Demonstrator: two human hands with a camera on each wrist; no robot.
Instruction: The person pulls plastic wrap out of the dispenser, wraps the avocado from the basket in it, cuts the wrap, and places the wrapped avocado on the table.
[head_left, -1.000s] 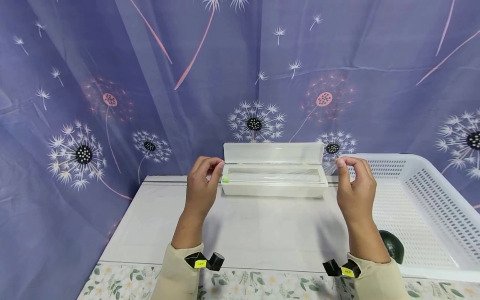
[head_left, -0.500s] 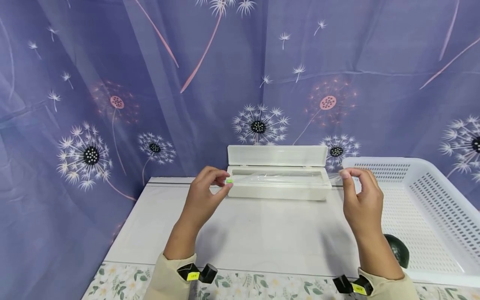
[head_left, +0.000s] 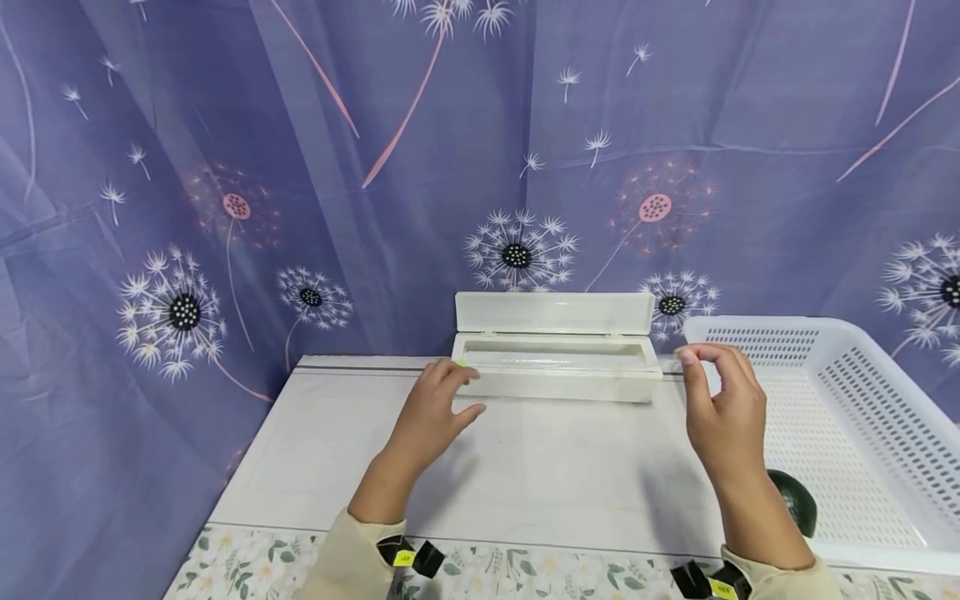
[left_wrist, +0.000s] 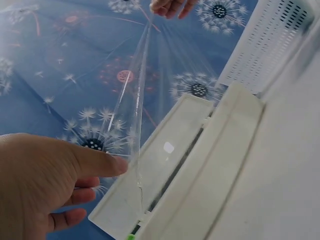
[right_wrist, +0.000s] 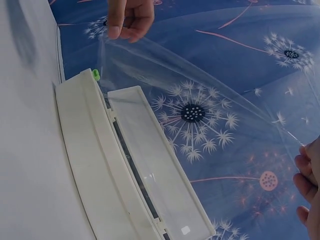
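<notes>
A white cling film dispenser (head_left: 555, 387) sits at the back of the table. Its lid (head_left: 555, 313) is raised, and the film roll (head_left: 540, 360) shows inside. A clear sheet of cling film (right_wrist: 200, 75) stretches up from the box. My right hand (head_left: 723, 404) pinches a corner of it between thumb and fingertips, right of the dispenser. My left hand (head_left: 431, 417) is at the box's front left corner, thumb and fingers apart, close to the film. In the right wrist view the green cutter tab (right_wrist: 95, 75) shows at the box's left end, below the left hand.
A white perforated basket (head_left: 862, 467) stands to the right, partly behind the right forearm. A dark green rounded item (head_left: 795, 500) lies in its near left corner. A purple dandelion-print curtain (head_left: 405, 208) hangs directly behind the table.
My left hand first moved from the box's left end to the green tab, then its thumb and fingers spread and it shifted right. The right hand keeps its pinch on the film.
</notes>
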